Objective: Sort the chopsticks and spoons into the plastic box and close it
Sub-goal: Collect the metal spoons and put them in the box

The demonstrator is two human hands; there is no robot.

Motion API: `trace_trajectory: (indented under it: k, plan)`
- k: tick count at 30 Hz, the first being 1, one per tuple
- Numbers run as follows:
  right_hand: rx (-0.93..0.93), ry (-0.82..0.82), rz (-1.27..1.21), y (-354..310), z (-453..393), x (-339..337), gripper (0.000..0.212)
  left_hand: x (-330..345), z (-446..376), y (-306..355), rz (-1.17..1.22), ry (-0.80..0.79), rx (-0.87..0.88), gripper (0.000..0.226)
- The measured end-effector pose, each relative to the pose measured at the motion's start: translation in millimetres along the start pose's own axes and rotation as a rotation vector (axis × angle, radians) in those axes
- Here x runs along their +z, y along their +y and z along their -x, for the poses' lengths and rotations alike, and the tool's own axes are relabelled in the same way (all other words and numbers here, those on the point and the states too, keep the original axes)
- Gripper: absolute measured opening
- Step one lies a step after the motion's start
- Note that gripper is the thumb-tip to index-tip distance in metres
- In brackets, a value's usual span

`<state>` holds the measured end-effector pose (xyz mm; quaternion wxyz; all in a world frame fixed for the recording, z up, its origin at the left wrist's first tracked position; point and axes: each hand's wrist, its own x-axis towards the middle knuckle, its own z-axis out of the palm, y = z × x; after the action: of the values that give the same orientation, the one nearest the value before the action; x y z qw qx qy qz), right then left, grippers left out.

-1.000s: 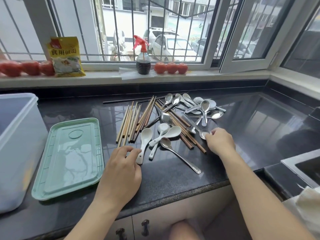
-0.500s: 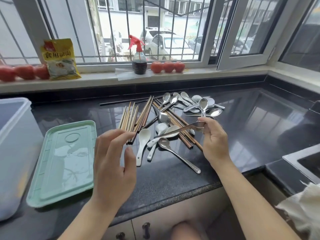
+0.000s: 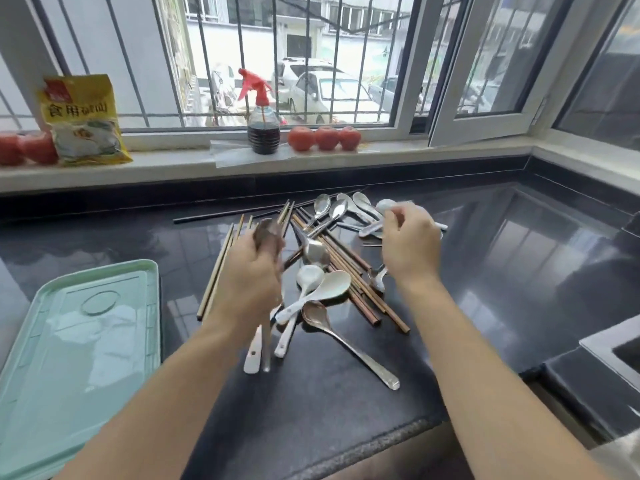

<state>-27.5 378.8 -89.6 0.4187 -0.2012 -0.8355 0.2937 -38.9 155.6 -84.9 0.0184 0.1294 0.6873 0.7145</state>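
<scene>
Metal spoon point(image 3: 267, 237) now passed to left hand point(image 3: 249, 275), whose grip curls round it over the black counter point(image 3: 485, 271); right hand point(image 3: 408, 244) reaches the spoon pile, grip unclear; box out of view, sorting barely begun.

I can read only one text: dark Chinese characters "食用" on the yellow plastic food packet point(image 3: 83, 119), which stands left of the red-capped spray bottle point(image 3: 262, 112). The characters after them and the red corner label are too blurred.
</scene>
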Motion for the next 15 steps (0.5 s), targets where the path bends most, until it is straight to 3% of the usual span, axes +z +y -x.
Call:
trace_trajectory:
  k: [2,5,9,15]
  plan:
    - [0.258,0.056,0.174,36.1,-20.9,12.5,0.024,-17.5,-5.2,-16.6,0.185,0.109,-0.037,0.028]
    - [0.442,-0.020,0.289,67.1,-26.5,27.9,0.031,-25.4,-2.0,-33.3,0.244,0.189,-0.047,0.025]
    - [0.422,-0.157,0.478,71.5,-27.7,34.0,0.039,-23.3,-1.3,-34.4,0.285,0.205,-0.041,0.028]
    - [0.480,-0.151,0.451,70.9,-27.3,32.3,0.037,-21.9,3.9,-29.0,0.372,0.192,-0.061,0.027]
